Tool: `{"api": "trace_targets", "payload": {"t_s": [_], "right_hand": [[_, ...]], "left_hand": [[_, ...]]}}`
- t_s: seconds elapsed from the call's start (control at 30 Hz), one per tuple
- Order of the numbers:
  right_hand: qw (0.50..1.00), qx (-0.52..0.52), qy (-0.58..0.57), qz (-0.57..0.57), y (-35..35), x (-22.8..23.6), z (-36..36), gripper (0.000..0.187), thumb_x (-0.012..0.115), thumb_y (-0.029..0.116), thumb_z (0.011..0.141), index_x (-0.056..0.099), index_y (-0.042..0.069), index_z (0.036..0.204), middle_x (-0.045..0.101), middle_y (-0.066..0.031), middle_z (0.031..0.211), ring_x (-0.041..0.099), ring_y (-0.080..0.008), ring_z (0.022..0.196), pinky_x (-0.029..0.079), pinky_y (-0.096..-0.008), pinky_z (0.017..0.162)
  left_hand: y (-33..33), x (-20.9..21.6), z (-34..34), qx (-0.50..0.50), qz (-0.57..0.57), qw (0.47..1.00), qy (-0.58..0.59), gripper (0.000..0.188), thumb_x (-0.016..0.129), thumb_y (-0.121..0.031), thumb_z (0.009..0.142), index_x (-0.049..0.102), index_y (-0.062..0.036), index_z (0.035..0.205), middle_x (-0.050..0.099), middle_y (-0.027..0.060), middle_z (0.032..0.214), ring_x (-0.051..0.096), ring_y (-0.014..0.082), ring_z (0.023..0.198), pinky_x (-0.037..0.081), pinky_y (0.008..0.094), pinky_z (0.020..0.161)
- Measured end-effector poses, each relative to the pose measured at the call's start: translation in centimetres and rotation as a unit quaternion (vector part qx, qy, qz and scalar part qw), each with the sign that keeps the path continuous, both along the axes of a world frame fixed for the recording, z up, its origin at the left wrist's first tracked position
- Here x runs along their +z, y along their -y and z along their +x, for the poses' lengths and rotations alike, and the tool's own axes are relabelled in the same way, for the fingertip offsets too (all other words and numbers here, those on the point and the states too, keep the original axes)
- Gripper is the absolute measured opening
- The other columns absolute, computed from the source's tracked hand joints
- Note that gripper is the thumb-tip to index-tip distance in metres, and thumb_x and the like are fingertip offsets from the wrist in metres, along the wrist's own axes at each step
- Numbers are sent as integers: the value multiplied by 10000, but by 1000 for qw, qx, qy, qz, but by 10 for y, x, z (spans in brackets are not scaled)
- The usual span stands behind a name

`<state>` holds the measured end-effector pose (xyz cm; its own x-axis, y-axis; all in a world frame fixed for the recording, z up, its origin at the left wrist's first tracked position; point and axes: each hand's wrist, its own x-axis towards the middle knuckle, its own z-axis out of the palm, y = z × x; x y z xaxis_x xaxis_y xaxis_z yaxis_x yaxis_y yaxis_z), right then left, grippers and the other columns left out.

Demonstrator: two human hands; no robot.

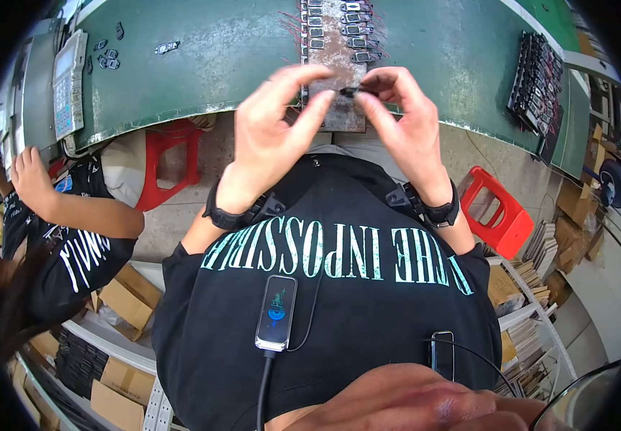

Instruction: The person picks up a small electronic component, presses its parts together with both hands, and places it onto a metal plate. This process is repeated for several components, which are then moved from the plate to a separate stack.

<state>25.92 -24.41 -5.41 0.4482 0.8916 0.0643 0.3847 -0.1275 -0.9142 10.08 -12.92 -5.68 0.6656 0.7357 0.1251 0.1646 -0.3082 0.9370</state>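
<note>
My right hand [406, 115] pinches a small black part [351, 92] between thumb and fingers; its details are too small to make out. Facing it, my left hand [273, 117] has its thumb and forefinger apart, with nothing visible between them and the thumb tip close to the black part. Both hands are above the near end of a worn, rust-stained board [336, 54]. Along that board stand two rows of small black modules [357, 30] with pale rectangular faces and thin red wires.
Several loose black pieces [109, 57] and one separate module [167, 47] lie on the green table [213, 68]. A stack of black modules [537, 85] stands at the right edge. Red stools [497, 212] flank me. A co-worker's arm [84, 214] reaches in at left, near a grey keypad device [70, 85].
</note>
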Motion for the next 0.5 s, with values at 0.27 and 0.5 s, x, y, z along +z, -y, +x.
{"api": "trace_targets", "payload": {"t_s": [0.27, 0.5], "right_hand": [[993, -50, 110, 1, -8, -19, 18, 131, 717, 26, 855, 707, 28, 986, 658, -62, 952, 611, -140, 703, 500, -257, 687], [960, -26, 273, 63, -8, -25, 28, 167, 716, 38, 858, 725, 50, 1025, 664, -85, 1030, 635, -191, 805, 519, -302, 753]], "left_hand": [[-16, -6, -4, 54, 46, 992, 101, 161, 682, -1, 882, 706, 3, 1041, 688, 122, 1177, 676, 178, 1037, 543, 294, 859], [-12, -14, -12, 74, 13, 994, 74, 158, 668, 4, 892, 708, 2, 1045, 691, 121, 1168, 674, 164, 1028, 547, 281, 852]]}}
